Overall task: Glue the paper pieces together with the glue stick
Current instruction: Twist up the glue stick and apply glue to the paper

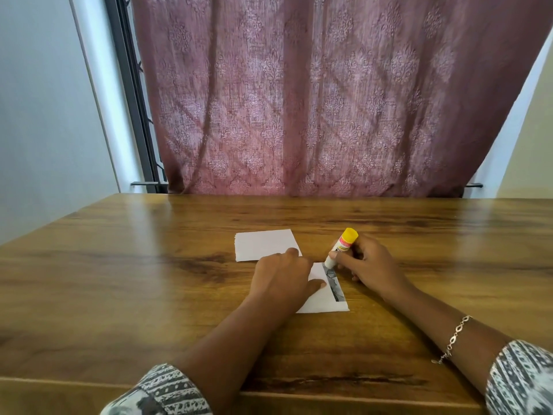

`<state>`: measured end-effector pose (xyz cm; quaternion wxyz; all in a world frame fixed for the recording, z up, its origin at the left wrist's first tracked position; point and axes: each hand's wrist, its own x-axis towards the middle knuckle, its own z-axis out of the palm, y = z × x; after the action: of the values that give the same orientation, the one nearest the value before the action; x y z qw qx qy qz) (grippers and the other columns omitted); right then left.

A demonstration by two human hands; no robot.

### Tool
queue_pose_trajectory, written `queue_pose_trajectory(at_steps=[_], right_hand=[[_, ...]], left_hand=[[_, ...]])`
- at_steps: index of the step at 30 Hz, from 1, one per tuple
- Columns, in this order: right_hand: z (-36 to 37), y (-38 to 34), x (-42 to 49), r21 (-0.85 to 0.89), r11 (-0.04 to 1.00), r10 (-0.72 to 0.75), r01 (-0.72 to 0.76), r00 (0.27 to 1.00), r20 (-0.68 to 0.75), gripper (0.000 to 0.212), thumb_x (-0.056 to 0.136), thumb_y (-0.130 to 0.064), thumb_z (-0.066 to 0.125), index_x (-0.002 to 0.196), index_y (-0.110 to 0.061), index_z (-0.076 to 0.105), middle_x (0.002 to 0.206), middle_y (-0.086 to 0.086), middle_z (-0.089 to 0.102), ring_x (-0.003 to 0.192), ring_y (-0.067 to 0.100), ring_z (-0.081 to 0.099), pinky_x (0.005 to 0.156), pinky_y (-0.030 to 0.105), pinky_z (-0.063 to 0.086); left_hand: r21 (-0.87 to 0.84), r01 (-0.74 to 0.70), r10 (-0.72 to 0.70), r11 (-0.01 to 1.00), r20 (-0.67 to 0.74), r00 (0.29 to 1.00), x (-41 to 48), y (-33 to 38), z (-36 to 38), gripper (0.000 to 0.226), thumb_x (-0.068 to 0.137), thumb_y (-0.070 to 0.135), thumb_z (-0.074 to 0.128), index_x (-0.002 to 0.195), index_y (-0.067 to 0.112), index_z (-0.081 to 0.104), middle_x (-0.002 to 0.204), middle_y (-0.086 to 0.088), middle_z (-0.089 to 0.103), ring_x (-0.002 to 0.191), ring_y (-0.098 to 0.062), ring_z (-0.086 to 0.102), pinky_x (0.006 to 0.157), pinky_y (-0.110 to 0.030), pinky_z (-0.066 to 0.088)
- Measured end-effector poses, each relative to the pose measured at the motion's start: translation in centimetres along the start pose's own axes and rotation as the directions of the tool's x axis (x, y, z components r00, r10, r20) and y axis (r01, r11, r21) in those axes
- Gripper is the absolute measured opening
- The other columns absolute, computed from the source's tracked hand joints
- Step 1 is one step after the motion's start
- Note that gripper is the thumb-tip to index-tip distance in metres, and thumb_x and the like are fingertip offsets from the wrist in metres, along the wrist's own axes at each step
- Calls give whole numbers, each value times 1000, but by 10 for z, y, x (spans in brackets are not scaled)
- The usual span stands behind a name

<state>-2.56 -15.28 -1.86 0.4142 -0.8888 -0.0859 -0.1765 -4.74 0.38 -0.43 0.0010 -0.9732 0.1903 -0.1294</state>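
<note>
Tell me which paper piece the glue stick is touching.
The near paper piece, pinned under the left hand, with a printed grey strip along its right edge. The far paper piece is plain white and untouched by the glue stick.

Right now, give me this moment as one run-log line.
step: applying glue | right hand: holds glue stick, tip on near paper's right edge | left hand: pressing it | far paper: unglued

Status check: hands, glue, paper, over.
Left hand flat on near paper. Right hand holds glue stick, tip on its edge. Second paper behind, nothing blocking.
</note>
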Motion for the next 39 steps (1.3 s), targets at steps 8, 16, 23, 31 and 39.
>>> queue_pose_trajectory(at_steps=[8, 16, 23, 31, 39], right_hand=[[-4, -3, -13, 19, 999, -28, 28, 1000, 3, 23, 83, -27, 61, 94, -6, 62, 85, 18, 66, 71, 26, 58, 65, 38, 50], [-9, -5, -27, 23, 999, -40, 39, 999, 34, 24, 82, -27, 61, 94, -7, 62, 85, 17, 67, 79, 32, 61, 68, 43, 52], [-14, -8, -40, 84, 995, -59, 54, 997, 56, 21, 82, -23, 62, 93, -4, 63, 83, 22, 66, 75, 35, 59, 63, 39, 46], [-20, -11, -52, 110, 993, -44, 32, 994, 101, 19, 82, -23, 61, 91, -7, 63, 78, 16, 67, 70, 27, 59, 56, 30, 44], [-23, -10, -59, 148, 989, -48, 29, 991, 126, 18, 81, -23, 62, 92, -9, 64, 75, 11, 67, 64, 18, 58, 50, 20, 42]], left_hand=[[-1, 2, -2, 1000, -7, 1000, 1, 0, 1, 50, 90, 52, 41, 129, 22, 48, 129, -5, 54, 109, -22, 57, 84, -29, 48], [3, -4, 4, 1000, -12, 1000, 0, -1, 1, 50, 90, 53, 41, 129, 22, 48, 130, -6, 53, 109, -23, 57, 84, -30, 48], [8, 5, -5, 1000, -26, 1000, 1, -1, 3, 51, 89, 54, 40, 127, 21, 50, 129, -6, 53, 109, -23, 57, 85, -31, 48], [8, 5, -4, 1000, -36, 999, 0, -1, 3, 51, 89, 54, 41, 126, 20, 50, 129, -5, 54, 108, -22, 57, 85, -31, 48], [8, 1, -1, 1000, -34, 999, 1, -3, 5, 51, 89, 54, 40, 125, 20, 50, 129, -6, 54, 109, -23, 57, 86, -33, 48]])
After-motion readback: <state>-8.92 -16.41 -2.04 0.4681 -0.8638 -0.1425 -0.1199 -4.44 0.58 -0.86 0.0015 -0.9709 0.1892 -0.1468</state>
